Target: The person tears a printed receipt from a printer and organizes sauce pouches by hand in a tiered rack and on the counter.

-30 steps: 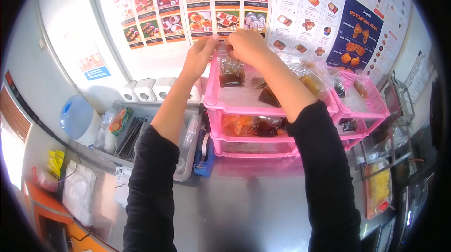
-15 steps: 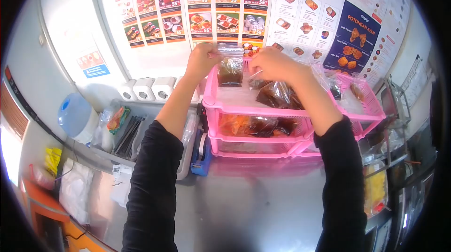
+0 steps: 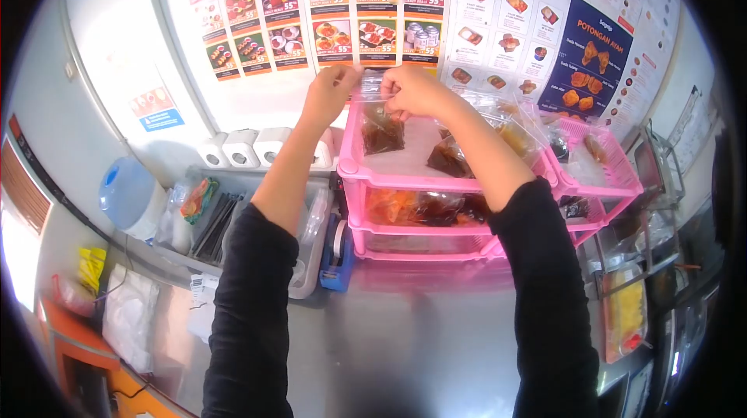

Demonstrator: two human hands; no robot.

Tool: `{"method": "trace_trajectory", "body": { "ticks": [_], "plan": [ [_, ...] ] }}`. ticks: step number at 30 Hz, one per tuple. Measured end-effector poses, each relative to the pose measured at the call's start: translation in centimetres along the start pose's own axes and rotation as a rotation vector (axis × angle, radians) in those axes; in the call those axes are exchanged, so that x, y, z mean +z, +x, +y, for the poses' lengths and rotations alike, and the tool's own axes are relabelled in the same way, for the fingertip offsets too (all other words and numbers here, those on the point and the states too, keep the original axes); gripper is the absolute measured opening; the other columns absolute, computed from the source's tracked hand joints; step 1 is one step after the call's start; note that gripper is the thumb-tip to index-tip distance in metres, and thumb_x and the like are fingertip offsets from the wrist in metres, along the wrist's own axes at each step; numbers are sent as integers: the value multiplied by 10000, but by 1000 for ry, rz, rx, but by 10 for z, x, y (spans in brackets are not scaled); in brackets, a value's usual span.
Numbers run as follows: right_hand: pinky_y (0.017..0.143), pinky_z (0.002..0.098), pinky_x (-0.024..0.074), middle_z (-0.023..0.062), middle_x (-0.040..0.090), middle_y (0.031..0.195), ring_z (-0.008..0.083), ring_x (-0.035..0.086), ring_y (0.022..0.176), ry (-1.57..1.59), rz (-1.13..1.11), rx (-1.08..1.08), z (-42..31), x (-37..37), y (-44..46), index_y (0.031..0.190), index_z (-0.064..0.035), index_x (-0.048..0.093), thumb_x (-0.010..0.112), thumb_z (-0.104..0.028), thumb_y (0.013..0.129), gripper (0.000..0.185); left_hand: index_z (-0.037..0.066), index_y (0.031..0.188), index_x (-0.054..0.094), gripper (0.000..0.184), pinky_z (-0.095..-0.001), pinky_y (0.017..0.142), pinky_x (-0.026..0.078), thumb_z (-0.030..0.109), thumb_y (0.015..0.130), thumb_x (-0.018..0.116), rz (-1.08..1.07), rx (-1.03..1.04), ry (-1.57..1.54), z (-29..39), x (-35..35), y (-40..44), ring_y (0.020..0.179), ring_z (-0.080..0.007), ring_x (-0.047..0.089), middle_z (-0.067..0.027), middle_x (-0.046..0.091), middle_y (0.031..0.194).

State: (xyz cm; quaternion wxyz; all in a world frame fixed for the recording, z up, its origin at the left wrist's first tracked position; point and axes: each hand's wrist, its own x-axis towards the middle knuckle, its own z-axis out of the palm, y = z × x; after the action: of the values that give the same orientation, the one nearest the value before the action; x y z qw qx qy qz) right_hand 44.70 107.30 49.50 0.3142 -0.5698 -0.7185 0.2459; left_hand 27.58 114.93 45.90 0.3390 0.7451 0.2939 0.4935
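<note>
A small clear zip bag of brown sauce (image 3: 383,136) hangs at the left end of the top tier of the pink basket rack (image 3: 436,182). My left hand (image 3: 331,97) pinches the upper left of the bag. At its upper right, the fingers of my right hand (image 3: 420,93) are closed on the clear plastic edge. More bags of dark sauce (image 3: 449,159) lie in the same tier beneath my right forearm, partly covered by it.
Below, the middle tier holds bags of orange and dark contents (image 3: 393,206). A blue tape dispenser (image 3: 337,258) and a grey bin (image 3: 206,235) with black utensils stand left of the rack. Menu posters (image 3: 373,17) cover the wall behind; a metal rack (image 3: 646,208) stands right.
My right hand has moved left, from over the other bags to the top of the sauce bag. The bag now tilts slightly, and my left hand has shifted a little.
</note>
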Motion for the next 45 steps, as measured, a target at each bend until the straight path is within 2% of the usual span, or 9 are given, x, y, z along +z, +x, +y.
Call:
{"method": "trace_trajectory", "body": {
  "ticks": [4,8,11,13,26,30,34,42,45],
  "plan": [
    [539,298,523,78,639,714,179,656,643,-79,162,-55,6,0,-5,822,-18,586,696,-34,642,212,35,910,667,281,-319,730,447,240,724,717,-289,94,328,19,-10,-13,816,-188,549,-94,574,847],
    [595,342,485,67,634,702,218,628,655,-565,171,-250,-17,-35,-41,798,-74,638,701,-170,668,173,32,880,670,276,-330,708,454,241,710,727,-124,172,480,-3,-4,-7,765,-218,555,-113,563,838],
    [589,363,470,68,643,688,232,620,632,-944,-147,108,-35,-47,-75,733,-103,667,685,-221,658,141,35,849,674,272,-357,715,461,246,687,734,-76,205,471,-8,-1,-8,769,-260,567,-143,574,819],
    [582,362,469,70,644,670,235,617,623,-927,-175,41,-24,-45,-84,731,-103,674,684,-198,645,128,49,825,682,272,-398,752,469,255,656,734,-90,202,461,-2,-2,-10,827,-324,588,-186,595,811],
    [678,408,472,61,638,799,258,619,776,-846,-79,-411,-55,18,-28,857,-139,647,650,-158,689,170,43,792,667,188,-382,777,468,149,644,715,-37,217,395,-3,2,-8,818,-303,615,-161,646,800],
    [708,378,473,66,626,824,201,610,815,-226,-52,-386,-12,9,-20,919,-64,616,742,-234,668,328,45,810,669,162,-359,744,469,100,658,678,-17,183,386,-15,3,-7,794,-276,605,-135,645,816],
    [589,277,491,50,599,676,139,603,639,-268,-211,55,-1,-7,-18,883,-5,624,768,-162,651,315,52,828,678,149,-344,710,467,76,683,657,-31,211,409,-13,4,-8,772,-238,594,-101,643,825],
    [513,251,483,82,624,666,147,608,561,-208,88,-82,8,1,-11,784,13,632,737,-85,642,202,57,814,688,159,-359,750,477,158,691,681,-24,-36,34,23,-3,-13,772,-303,601,-112,654,838],
    [560,300,491,102,640,685,187,619,596,-358,385,-341,10,6,-14,783,-14,650,732,-98,620,201,74,800,693,218,-379,738,467,252,677,715,-134,315,371,7,-3,-16,794,-291,587,-102,648,812]
  ]
}}
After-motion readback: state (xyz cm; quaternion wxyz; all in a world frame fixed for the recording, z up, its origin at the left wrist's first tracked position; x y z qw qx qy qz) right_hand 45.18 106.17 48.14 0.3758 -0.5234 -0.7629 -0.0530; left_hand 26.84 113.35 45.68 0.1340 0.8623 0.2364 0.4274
